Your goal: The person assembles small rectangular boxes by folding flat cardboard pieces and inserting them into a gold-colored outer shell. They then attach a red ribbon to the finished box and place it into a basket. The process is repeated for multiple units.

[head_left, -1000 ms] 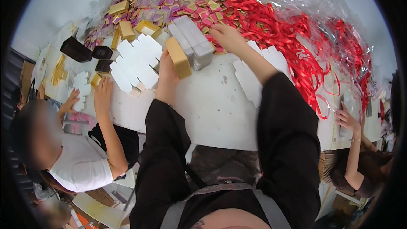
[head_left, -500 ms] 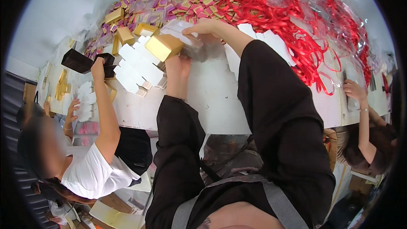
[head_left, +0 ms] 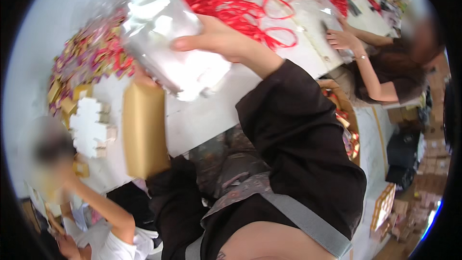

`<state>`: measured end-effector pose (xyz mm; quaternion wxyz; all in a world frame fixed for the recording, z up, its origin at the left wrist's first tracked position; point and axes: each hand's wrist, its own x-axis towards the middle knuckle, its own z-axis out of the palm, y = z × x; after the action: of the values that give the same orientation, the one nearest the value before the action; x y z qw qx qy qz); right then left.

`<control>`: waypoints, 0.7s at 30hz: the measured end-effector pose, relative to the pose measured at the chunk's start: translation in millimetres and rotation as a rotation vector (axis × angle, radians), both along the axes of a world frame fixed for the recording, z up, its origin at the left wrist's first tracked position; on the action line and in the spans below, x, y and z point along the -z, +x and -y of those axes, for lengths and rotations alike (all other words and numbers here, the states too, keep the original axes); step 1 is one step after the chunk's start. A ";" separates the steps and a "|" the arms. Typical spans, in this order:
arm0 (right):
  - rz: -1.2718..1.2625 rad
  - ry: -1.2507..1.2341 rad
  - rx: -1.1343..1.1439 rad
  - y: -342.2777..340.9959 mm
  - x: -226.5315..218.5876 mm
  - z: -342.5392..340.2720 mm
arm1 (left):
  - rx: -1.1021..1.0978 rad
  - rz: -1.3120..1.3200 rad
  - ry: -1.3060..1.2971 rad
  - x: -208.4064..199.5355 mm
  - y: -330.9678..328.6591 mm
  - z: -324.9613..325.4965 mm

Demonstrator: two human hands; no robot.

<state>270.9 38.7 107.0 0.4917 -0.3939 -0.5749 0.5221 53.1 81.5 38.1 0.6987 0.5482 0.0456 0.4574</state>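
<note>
My right hand is closed around a shiny clear plastic box, its thumb lying across the front. Glare and blur hide what, if anything, is inside. Below and left of it, a plain gold box stands upright close to me, covering most of my left hand. Only a few left fingers show at the gold box's top end, beside the plastic; they appear to hold the box.
Red ribbons lie at the back of the white table. Small gold and purple pieces are heaped at left, near white folded cartons. One co-worker sits at right, another at lower left.
My view has swung to the right. Both hands have come up nearer to me with the clear plastic box and the gold box, which now stands upright.
</note>
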 end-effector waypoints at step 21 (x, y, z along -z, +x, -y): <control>0.817 -0.695 0.752 504.1 120.6 51.3 | -0.946 -0.559 -0.334 42.3 -168.3 94.9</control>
<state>775.0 -12.6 -13.7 0.2270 -0.8707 -0.3362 0.2782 -115.2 -13.4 -4.2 0.4564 0.4505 0.5404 0.5447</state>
